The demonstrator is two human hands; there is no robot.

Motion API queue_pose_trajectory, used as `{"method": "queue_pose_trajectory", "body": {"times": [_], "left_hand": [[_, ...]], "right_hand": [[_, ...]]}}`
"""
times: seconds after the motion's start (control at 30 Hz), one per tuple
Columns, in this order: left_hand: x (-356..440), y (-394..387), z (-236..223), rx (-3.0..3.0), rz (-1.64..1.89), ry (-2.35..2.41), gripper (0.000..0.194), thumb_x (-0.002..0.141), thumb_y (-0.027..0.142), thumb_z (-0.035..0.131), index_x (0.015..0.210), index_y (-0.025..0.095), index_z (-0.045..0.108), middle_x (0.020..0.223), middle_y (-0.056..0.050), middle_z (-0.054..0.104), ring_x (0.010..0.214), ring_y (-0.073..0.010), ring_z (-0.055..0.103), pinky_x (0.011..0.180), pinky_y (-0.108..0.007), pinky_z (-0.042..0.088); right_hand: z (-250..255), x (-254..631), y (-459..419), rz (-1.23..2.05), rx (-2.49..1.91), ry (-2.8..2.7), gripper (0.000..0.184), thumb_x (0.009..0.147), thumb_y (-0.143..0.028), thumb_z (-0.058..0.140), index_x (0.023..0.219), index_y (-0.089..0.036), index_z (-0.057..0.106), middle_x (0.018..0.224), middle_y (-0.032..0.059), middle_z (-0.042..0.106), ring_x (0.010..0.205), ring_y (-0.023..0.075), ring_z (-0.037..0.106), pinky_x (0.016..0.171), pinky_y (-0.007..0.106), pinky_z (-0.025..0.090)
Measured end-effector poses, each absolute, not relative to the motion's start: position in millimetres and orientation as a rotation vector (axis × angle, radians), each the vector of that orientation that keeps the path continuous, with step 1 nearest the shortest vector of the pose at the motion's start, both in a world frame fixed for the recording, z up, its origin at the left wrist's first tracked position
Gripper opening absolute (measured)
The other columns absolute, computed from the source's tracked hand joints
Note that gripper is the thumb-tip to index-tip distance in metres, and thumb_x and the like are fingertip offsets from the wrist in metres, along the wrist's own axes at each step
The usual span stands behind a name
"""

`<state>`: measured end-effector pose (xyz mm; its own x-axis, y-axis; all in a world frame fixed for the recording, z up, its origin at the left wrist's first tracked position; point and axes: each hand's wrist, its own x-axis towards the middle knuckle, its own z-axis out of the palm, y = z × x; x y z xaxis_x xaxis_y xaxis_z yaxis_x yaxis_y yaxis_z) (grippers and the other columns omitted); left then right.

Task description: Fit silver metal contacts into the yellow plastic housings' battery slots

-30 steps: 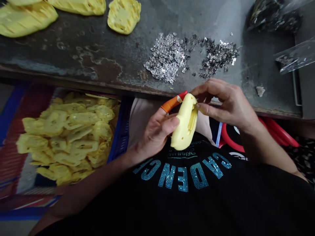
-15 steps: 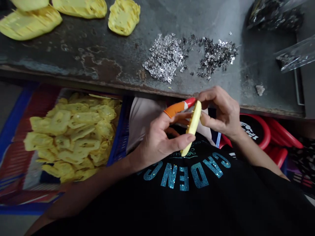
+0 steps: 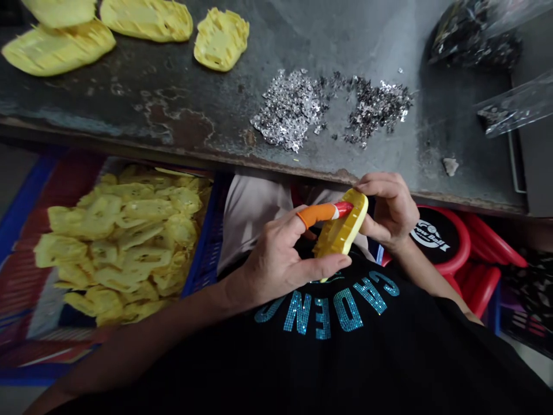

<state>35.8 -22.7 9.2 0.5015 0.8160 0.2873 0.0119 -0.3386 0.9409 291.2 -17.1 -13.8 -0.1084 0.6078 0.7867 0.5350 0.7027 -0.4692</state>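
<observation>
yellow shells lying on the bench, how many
4: an upper shell overlapping a lower shell at far left, a long shell beside them, a squarish shell further right; more may be hidden.

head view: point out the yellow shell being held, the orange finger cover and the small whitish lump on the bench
Yellow shell point(image 3: 340, 233): head view, on its hollow inner side.
Orange finger cover point(image 3: 317, 215): head view, on the middle of its length.
Small whitish lump point(image 3: 450, 166): head view, on its upper face.

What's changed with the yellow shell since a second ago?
The yellow shell has turned from its smooth outside to its ribbed inside and shifted a little right. The left hand and right hand still hold it, and the small metal pieces stay put on the table.
</observation>
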Motion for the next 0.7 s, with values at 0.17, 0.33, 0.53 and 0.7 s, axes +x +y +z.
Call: {"method": "queue_pose_trajectory", "body": {"times": [0.17, 0.33, 0.53, 0.7], "left_hand": [[34.5, -21.2, 6.6, 1.829, 0.960, 0.768, 0.084, 0.089, 0.055, 0.103, 0.159, 0.024, 0.069, 0.152, -0.018, 0.082, 0.128, -0.0355, 0.085, 0.088, -0.040, 0.075], [33.1, -9.9, 7.9, 1.937, 1.050, 0.744, 0.090, 0.086, 0.047, 0.105, 0.165, 0.026, 0.069, 0.146, -0.016, 0.084, 0.125, -0.0366, 0.084, 0.102, -0.050, 0.073], [36.6, 8.0, 9.7, 1.877, 1.005, 0.545, 0.092, 0.082, 0.024, 0.105, 0.167, 0.034, 0.071, 0.163, -0.014, 0.076, 0.142, -0.0402, 0.077, 0.124, -0.059, 0.061], [20.5, 11.6, 7.8, 1.761, 0.833, 0.604, 0.074, 0.093, 0.037, 0.098, 0.163, 0.035, 0.074, 0.145, -0.011, 0.084, 0.122, -0.0350, 0.083, 0.102, -0.045, 0.068]], "right_hand": [[-24.0, 292.0, -11.3, 0.046, -0.862, -1.745, 0.037, 0.111, -0.048, 0.073, 0.144, -0.030, 0.073, 0.116, 0.0041, 0.081, 0.099, 0.0248, 0.080, 0.085, 0.043, 0.068], [-29.6, 293.2, -10.4, 0.019, -0.927, -1.737, 0.037, 0.110, -0.050, 0.071, 0.144, -0.034, 0.072, 0.112, 0.0043, 0.080, 0.095, 0.0267, 0.079, 0.080, 0.045, 0.067], [-32.1, 297.3, -9.0, 0.065, -0.965, -1.769, 0.041, 0.108, -0.050, 0.075, 0.146, -0.035, 0.072, 0.114, 0.0070, 0.082, 0.095, 0.0300, 0.081, 0.082, 0.048, 0.068], [-22.8, 298.8, -4.5, 0.158, -0.943, -1.811, 0.034, 0.105, -0.043, 0.079, 0.137, -0.032, 0.075, 0.111, 0.0054, 0.084, 0.094, 0.0267, 0.082, 0.081, 0.043, 0.068]]}}
